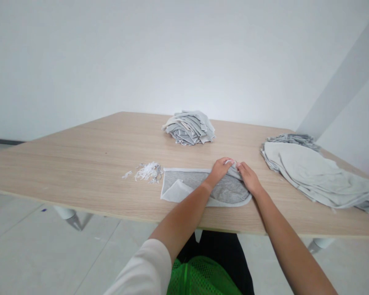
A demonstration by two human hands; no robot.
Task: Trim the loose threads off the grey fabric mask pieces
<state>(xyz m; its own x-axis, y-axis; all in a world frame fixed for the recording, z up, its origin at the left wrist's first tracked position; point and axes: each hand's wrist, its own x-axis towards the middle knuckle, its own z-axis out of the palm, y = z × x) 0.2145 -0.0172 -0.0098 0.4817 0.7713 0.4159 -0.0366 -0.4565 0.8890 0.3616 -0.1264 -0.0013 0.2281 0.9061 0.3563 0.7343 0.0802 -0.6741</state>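
**White-edged gray fabric panel (224, 190) pinched along its top fold**

A white sleeve (144, 268) covers the upper left arm, above a green mesh garment (199, 278). On the wood-grain table (80, 172), the left hand (219, 172) and right hand (249, 178) sit side by side, fingers curled closed on the panel's bunched upper edge. The panel lies flat near the table's front edge, with a pale corner (178, 192) folded over at its left. Just left of it lie white fabric scraps (149, 172). To the right, a large pile of pale gray cloth (313, 176) spreads across the tabletop. Farther back sits a stack of gray fabric pieces (189, 128).
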